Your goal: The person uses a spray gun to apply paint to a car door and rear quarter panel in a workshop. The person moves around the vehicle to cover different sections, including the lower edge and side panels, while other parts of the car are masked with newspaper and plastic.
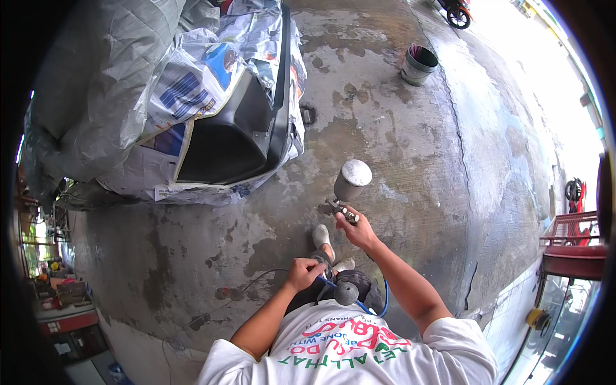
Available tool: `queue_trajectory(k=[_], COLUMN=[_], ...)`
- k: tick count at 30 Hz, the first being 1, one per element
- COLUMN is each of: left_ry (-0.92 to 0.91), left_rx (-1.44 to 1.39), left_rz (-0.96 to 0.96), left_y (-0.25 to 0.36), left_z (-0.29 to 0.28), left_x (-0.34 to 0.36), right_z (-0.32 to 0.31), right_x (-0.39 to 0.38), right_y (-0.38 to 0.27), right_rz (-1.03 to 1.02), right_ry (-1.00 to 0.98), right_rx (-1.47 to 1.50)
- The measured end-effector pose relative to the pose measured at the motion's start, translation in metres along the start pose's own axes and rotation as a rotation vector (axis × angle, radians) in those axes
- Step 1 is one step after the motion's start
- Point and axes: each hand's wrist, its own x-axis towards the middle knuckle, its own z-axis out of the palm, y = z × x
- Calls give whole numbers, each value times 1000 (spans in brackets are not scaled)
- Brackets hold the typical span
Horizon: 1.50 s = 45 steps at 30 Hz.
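Over concrete [391, 141], right fingers [344, 224] round spray gun [333, 208], lidded cup [351, 182], bucket [416, 76], reddish contents [417, 52]

R arm [405, 274] reaches fwd & inward, bare from abt the elbow down, slightly bent. R hand [357, 230] is out in front, a bit R of midline, fingers wrapped in a firm grip, back of hand mostly up. L arm [264, 316] also bare, bent, angled in twd midline. L hand [303, 274] sits closer to torso [346, 337], fingers curled in, tips hard to see. Hands well apart, R ahead of L. One foot [321, 236] shows btwn them.
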Motion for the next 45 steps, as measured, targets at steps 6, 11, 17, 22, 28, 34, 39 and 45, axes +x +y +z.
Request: queue_trajectory(k=[6, 11, 17, 22, 28, 34, 39, 45], left_ry=[185, 181, 118, 226, 364, 683, 810, 766], left_rx=[-107, -9, -20, -339, -156, -305, -383, -315], left_rz=[-119, -122, -160, -110, -74, -144, -174, -190], left_y=[13, 2, -30, -100, -87, -114, -123, -101], left_z=[68, 101, 149, 168, 111, 120, 162, 169], left_x=[86, 169, 223, 286, 309, 296, 289, 301], right_z=[-15, -39, -82, -93, -66, -50, -51, -80], right_x=[60, 95, 130, 208, 257, 283, 318, 385], right_y=[13, 31, 97, 115, 109, 101, 115, 130], right_rz=[20, 110, 179, 180, 130, 31, -17, -58], right_ry=[-121, -78, -64, -129, -281, -481, -425, -135], right_rx=[-30, 49, 53, 49, 110, 97, 61, 24])
